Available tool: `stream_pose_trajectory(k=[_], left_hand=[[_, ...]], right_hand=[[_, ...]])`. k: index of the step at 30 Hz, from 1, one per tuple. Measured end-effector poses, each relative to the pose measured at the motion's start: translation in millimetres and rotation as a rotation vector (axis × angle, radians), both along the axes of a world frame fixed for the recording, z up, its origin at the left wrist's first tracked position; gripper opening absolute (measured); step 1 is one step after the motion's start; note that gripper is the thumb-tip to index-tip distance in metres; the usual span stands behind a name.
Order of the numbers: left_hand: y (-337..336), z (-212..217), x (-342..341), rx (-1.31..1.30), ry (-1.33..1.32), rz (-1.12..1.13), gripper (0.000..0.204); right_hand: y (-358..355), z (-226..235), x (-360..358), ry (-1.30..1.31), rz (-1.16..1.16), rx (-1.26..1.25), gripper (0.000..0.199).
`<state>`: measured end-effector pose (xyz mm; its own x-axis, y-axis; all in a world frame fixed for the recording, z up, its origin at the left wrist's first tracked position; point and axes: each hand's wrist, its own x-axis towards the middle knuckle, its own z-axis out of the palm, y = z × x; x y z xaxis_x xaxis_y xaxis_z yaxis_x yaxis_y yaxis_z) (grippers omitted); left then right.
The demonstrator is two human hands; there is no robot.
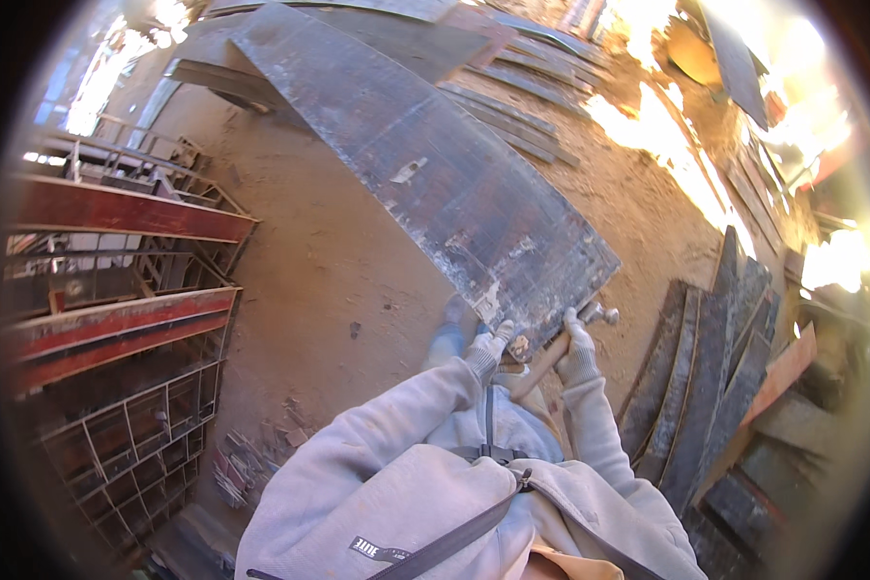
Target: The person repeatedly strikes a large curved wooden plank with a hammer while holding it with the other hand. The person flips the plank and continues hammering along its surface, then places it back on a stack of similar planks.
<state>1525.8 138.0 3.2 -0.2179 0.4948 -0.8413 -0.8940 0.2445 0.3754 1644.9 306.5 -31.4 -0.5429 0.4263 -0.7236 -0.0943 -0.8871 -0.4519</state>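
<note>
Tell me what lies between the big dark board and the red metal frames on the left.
In the head view, only bare sandy ground separates the dark board from the red metal frames.

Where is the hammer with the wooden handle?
In the head view, the wooden-handled hammer is right of centre, gripped by the gloved right hand, its metal head beside the near edge of the big dark weathered panel.

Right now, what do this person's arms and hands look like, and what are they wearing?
Both arms are in loose, light grey sweatshirt sleeves with ribbed cuffs. The left hand and right hand wear pale knitted work gloves. Dark straps with a buckle cross the chest.
</note>
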Motion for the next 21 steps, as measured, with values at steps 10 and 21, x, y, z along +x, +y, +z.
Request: stream_pose_trajectory(k=[10, 21], left_hand=[[-32.2, -60.1, -13.3, 0.04, -0.16, -0.259, 0.093], [-77.5, -137.4, -392.5, 0.064, 0.083, 0.609, 0.113]], right_hand=[[-11.0, 46.2, 23.7, -0.395, -0.103, 0.299, 0.02], [-74.6, 123.2, 236.4, -0.882, -0.273, 0.565, 0.018]])
